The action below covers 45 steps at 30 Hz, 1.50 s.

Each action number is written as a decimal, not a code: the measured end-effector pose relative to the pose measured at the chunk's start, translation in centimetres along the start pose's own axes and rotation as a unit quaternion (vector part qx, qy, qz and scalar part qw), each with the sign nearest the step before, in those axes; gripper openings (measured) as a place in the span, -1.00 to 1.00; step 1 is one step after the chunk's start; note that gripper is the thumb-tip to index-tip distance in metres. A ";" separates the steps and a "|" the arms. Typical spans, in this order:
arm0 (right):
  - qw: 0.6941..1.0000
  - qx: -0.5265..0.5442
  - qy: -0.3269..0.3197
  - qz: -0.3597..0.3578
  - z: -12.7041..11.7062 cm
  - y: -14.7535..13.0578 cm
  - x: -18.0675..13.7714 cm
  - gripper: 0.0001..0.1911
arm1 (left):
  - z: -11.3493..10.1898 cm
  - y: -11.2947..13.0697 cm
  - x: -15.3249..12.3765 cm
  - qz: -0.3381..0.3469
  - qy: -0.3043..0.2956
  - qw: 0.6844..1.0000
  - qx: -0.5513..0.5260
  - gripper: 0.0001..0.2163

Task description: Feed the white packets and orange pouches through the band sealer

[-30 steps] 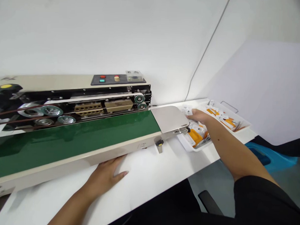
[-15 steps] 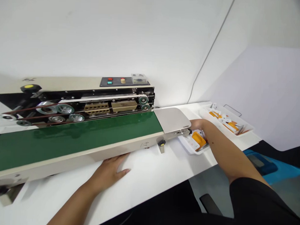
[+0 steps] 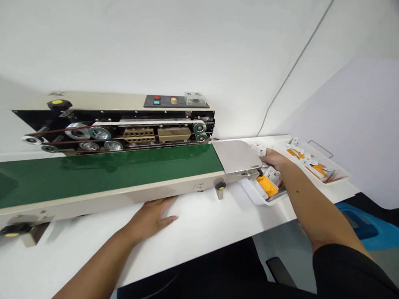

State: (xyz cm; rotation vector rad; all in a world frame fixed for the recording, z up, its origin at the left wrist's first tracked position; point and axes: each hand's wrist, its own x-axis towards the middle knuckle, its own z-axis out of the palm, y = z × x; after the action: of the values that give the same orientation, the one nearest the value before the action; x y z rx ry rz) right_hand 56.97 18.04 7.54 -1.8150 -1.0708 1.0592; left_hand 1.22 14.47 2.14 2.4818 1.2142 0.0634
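My left hand [image 3: 153, 218] lies on the white table against the front of the band sealer's conveyor. Its thumb is spread out, and its fingertips are hidden under the conveyor's edge. Beyond the right end of the conveyor, my right hand [image 3: 273, 159] is above a white tray [image 3: 250, 193], its fingers closed on a small white packet [image 3: 259, 148] with dark print. In that tray lie more packets, one with an orange part [image 3: 267, 186]. A flat metal plate [image 3: 237, 156] at the belt's end partly covers the tray.
The band sealer [image 3: 129, 101] stands along the wall, with exposed pulleys and a green belt [image 3: 113, 170]. Further right is a second white tray [image 3: 340, 179] of orange and white packets. A blue plastic bin [image 3: 376, 227] stands below the table's right end.
My right hand has lifted slightly out of the near tray, and a white packet now shows at its fingers. My left hand stays by the conveyor. The view has shifted a little left.
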 end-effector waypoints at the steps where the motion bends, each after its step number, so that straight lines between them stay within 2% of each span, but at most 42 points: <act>1: 1.000 0.006 0.011 -0.001 -0.1 0.0 0.1 -0.53 | 0.0 0.0 0.0 0.005 0.001 1.000 -0.001 -0.33; 3: 1.000 -0.007 0.008 0.010 -0.4 0.1 0.1 -0.53 | 0.1 -0.1 0.0 0.013 0.009 1.000 -0.003 -0.34; 5: 0.998 -0.049 -0.030 0.023 -0.6 0.0 -0.1 -0.50 | 0.2 -0.2 0.0 0.013 0.015 1.000 -0.002 -0.34; 9: 0.977 -0.129 -0.170 0.001 0.1 -0.7 -1.2 -0.44 | 0.2 -0.1 0.0 0.010 0.014 1.000 0.002 -0.34; 11: 0.960 -0.168 -0.220 -0.024 0.8 -1.3 -1.9 -0.42 | 0.2 -0.1 0.0 0.008 0.013 1.000 0.005 -0.33; 13: 0.949 -0.218 -0.222 -0.043 1.5 -2.0 -2.3 -0.41 | 0.2 -0.1 0.0 0.005 0.008 1.000 0.008 -0.34; 16: 0.942 -0.273 -0.189 -0.055 2.1 -2.5 -2.5 -0.41 | 0.2 -0.1 0.0 0.004 0.004 1.000 0.006 -0.34; 18: 0.942 -0.271 -0.188 -0.063 2.1 -2.5 -2.5 -0.43 | 0.3 -0.1 0.0 0.008 0.010 1.000 0.004 -0.34; 21: 0.957 -0.206 -0.194 -0.071 1.6 -2.0 -2.3 -0.38 | 0.3 -0.1 0.0 0.015 0.018 1.000 0.003 -0.34; 23: 0.973 -0.147 -0.170 -0.053 1.1 -1.4 -1.9 -0.29 | 0.4 -0.1 0.0 0.013 0.015 1.000 0.003 -0.33; 25: 0.987 -0.102 -0.119 -0.028 0.4 -0.7 -1.5 -0.21 | 0.4 -0.1 0.0 0.010 0.010 1.000 0.001 -0.32; 29: 0.996 -0.074 0.046 -0.036 -0.6 0.1 -0.7 -0.16 | 0.3 -0.1 0.0 0.013 0.012 1.000 0.000 -0.33; 31: 0.986 -0.073 0.134 -0.068 -0.6 0.1 -0.6 -0.19 | 0.3 0.0 0.0 0.016 0.013 1.000 0.002 -0.33; 33: 0.974 -0.061 0.191 -0.104 -0.4 -0.2 -0.6 -0.23 | 0.3 0.0 0.0 0.016 0.011 1.000 0.005 -0.33; 40: 0.944 0.050 0.303 -0.123 -1.2 -1.3 -0.2 -0.30 | 0.5 0.1 0.0 0.016 0.025 0.999 0.021 -0.33; 45: 0.901 0.152 0.367 -0.177 -2.7 -2.3 -1.3 -0.39 | 0.8 0.1 0.0 0.019 0.041 0.998 0.043 -0.36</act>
State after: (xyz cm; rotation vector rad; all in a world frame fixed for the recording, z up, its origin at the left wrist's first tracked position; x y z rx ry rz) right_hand 58.36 17.16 10.90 -1.4832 -0.6752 0.2456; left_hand 1.47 14.11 1.47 2.5997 1.2264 0.1272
